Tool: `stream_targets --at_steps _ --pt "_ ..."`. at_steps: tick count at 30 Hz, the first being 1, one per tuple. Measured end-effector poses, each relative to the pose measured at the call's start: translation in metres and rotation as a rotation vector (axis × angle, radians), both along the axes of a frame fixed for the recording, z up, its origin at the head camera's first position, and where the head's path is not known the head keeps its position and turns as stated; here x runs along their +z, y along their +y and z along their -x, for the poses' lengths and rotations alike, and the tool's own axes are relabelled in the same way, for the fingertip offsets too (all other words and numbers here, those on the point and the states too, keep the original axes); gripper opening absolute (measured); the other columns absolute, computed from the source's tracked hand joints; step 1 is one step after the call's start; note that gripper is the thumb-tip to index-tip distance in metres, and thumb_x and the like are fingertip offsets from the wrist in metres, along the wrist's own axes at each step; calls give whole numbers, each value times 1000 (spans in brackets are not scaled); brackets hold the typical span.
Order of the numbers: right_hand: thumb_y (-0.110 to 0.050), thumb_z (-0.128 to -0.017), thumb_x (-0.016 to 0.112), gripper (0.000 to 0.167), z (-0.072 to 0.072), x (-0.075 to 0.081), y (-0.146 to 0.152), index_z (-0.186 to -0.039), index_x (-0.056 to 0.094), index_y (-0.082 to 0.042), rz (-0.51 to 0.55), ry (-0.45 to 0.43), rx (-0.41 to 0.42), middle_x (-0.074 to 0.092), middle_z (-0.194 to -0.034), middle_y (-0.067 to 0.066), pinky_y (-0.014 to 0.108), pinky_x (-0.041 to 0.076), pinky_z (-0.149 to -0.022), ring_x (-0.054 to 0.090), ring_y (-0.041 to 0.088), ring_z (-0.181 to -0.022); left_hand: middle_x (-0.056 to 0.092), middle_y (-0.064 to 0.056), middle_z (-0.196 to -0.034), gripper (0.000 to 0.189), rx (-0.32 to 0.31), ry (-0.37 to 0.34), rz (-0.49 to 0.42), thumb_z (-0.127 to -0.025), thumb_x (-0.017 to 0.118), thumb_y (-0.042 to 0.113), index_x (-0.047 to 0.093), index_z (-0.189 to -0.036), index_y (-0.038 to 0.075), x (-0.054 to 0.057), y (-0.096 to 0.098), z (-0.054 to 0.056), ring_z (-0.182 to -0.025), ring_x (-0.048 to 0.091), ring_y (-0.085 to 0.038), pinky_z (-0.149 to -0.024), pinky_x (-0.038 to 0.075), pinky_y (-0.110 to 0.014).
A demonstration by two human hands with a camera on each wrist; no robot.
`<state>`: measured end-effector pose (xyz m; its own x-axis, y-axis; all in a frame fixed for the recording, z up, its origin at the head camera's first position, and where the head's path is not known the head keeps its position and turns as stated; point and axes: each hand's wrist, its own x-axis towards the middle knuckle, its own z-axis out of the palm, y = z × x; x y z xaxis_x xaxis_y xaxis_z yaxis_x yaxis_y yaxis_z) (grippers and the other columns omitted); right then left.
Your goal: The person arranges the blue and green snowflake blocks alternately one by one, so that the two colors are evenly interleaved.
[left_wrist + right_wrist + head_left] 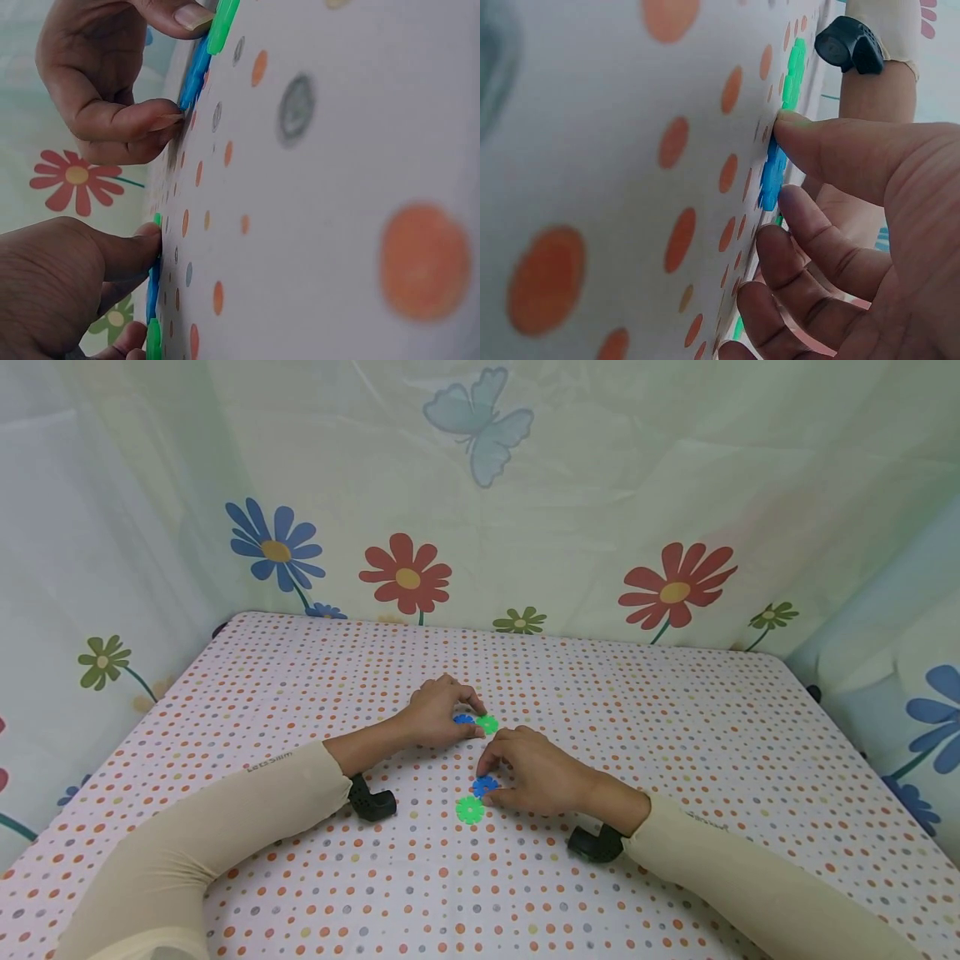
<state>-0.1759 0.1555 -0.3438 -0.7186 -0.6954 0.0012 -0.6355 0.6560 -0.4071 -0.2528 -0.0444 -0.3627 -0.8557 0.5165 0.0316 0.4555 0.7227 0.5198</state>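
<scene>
My left hand (440,713) curls thumb and forefinger about the edges of a row of flat, notched interlocking discs on the table. A blue disc (463,719) and a green disc (487,724) of that row show past the fingers. In the left wrist view another green disc (154,341) shows below the blue one, by the curled fingers. Nearer the front, my right hand (536,772) pinches a second blue disc (485,787) between thumb and forefinger. Against its near side lies a green disc (470,810), flat on the cloth, with its outer side uncovered.
A dotted cloth (337,893) covers the table. Behind it hangs a curtain (585,485) printed with flowers and a butterfly. Each wrist wears a dark camera mount (372,802), close over the cloth.
</scene>
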Motion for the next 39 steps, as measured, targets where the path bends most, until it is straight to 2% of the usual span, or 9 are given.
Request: stream_targets --at_steps 9,21,29,39 --pt "-28 -84 79 24 -1 -1 0 -101 65 -20 8 -2 -7 63 -95 -13 33 41 -89 54 9 -93 59 -2 -123 28 -5 5 -17 -86 76 34 71 -111 23 0 0 -1 -121 48 -24 -100 38 -53" --pt "-23 -87 77 22 -2 0 0 -104 65 -16 44 -71 5 63 -93 -11 24 49 -79 58 6 -85 56 -4 -122 27 8 -3 -23 -87 76 34 71 -111 23 0 0 -2 -118 47 -26 -99 38 -52" --pt "-28 -86 78 23 -3 0 2 -104 69 -17 48 -132 -43 65 -88 -13 21 47 -72 56 3 -77 58 -1 -121 27 10 -6 -26 -87 76 36 70 -110 24 -2 0 -1 -119 47 -25 -100 37 -53" --pt "-23 -88 76 26 -3 2 6 -112 74 -14 75 -59 18 65 -85 -14 21 44 -71 54 5 -78 57 -1 -121 26 15 -8 -17 -87 75 36 70 -110 25 -1 1 -1 -120 47 -25 -101 37 -53"
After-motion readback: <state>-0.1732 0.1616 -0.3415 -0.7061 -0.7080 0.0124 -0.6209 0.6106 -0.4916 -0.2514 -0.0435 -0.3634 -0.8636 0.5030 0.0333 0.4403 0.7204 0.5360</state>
